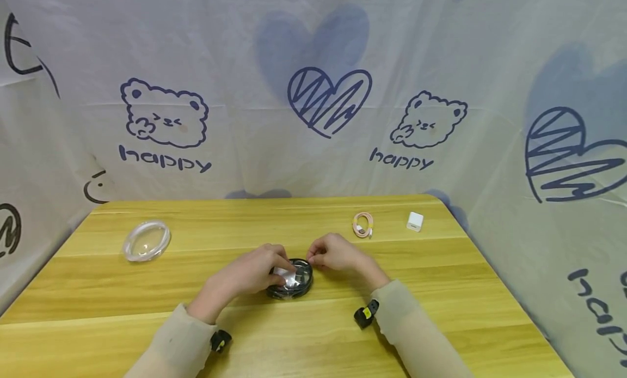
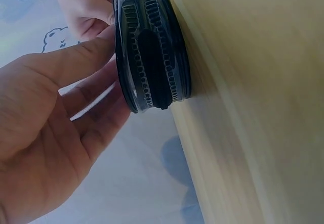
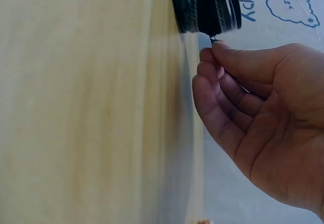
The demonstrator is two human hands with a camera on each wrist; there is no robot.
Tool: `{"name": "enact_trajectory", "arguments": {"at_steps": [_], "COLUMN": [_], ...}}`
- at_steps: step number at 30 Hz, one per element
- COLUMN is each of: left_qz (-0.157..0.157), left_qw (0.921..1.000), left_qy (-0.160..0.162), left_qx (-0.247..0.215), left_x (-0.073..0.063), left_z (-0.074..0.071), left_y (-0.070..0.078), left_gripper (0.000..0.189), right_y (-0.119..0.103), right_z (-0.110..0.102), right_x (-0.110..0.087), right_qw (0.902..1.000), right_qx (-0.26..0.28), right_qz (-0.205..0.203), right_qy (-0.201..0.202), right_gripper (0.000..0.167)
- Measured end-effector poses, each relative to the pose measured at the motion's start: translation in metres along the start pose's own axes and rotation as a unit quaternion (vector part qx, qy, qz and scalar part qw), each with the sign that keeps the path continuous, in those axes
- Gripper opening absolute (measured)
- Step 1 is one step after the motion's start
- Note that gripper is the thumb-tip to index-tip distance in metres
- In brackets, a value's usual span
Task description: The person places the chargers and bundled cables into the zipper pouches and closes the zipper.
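A round clear zip pouch with black edging lies on the table in front of me, with dark contents showing through its glossy top. From the left, my left hand grips it, thumb and fingers on its top. The left wrist view shows the black zipper band running round the pouch's side. At the pouch's far right edge, my right hand pinches the small zipper pull between thumb and forefinger. The other right fingers are curled beneath, seen in the right wrist view.
A round clear pouch with a white rim lies at the back left of the wooden table. A coiled pink cable and a white charger plug lie at the back right. A printed cloth hangs behind.
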State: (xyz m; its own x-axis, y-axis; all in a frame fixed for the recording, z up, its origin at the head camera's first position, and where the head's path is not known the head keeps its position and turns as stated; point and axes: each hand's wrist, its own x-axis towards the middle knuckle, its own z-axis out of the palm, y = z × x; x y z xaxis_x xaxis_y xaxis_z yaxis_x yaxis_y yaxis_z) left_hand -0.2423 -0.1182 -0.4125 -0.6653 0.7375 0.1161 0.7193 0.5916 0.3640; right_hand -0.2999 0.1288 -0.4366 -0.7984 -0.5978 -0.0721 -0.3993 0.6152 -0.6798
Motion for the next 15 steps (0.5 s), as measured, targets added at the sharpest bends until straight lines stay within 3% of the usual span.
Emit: {"name": "enact_trajectory", "arguments": {"at_steps": [5, 15], "left_qz": [0.025, 0.007], "left_qw": [0.9997, 1.0], "left_qy": [0.001, -0.003], "left_qx": [0.0, -0.004], "left_x": [0.0, 0.0005], "left_z": [0.0008, 0.0038], "left_y": [-0.0012, -0.0016], "left_gripper": [0.03, 0.03], "right_y": [-0.0022, -0.0009], "right_z": [0.0028, 0.0013], "right_x": [0.0015, -0.0007], "right_qw": [0.9998, 0.9999], "right_qx": [-0.008, 0.015], "right_qz": [-0.01, 0.008], "right_qy": [0.015, -0.001], "right_gripper": [0.01, 0.008]}}
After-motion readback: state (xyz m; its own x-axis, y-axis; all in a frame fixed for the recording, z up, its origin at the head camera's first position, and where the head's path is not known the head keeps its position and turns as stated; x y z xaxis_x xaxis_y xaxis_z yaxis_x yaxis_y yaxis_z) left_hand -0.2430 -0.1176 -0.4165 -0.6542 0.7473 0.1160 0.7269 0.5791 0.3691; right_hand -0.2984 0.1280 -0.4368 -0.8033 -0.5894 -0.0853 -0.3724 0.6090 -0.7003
